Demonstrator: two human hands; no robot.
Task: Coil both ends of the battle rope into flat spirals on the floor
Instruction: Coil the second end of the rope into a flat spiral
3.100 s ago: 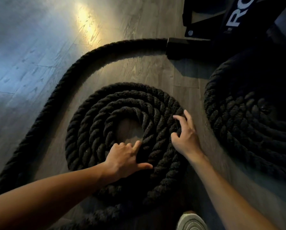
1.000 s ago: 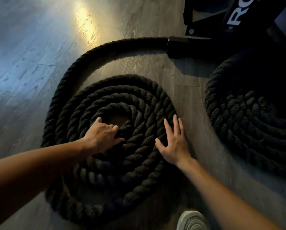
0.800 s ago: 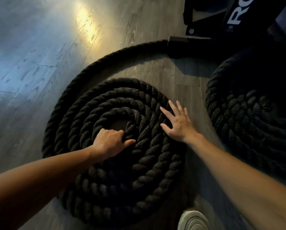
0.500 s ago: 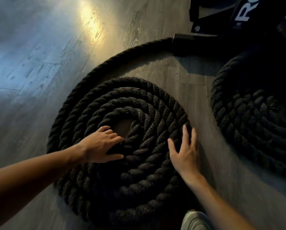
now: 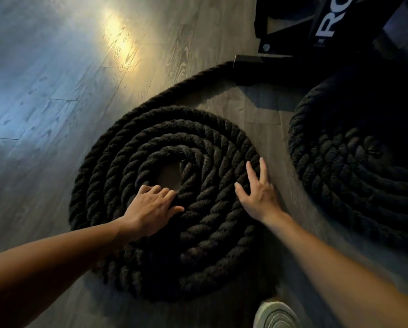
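Observation:
A thick black battle rope lies in a flat spiral (image 5: 174,143) on the grey wooden floor, with a small bare gap at its centre. Its outer strand (image 5: 188,81) runs up to a black anchor foot. My left hand (image 5: 148,209) rests palm down on the inner turns just below the gap, fingers slightly spread. My right hand (image 5: 257,195) lies flat on the spiral's right edge, fingers apart and pointing away from me. Neither hand grips the rope. A second coiled spiral (image 5: 349,176) lies at the right, partly in shadow.
A black equipment frame (image 5: 293,48) with white lettering stands at the top right, its foot meeting the rope. My pale shoe (image 5: 276,316) shows at the bottom edge. A strip of floor (image 5: 274,138) separates the two spirals. Wooden floor (image 5: 44,102) stretches to the left.
The loose outer loop on the left has been drawn in tight against the spiral. Both hands have shifted around on top of the coil, pressing and turning it.

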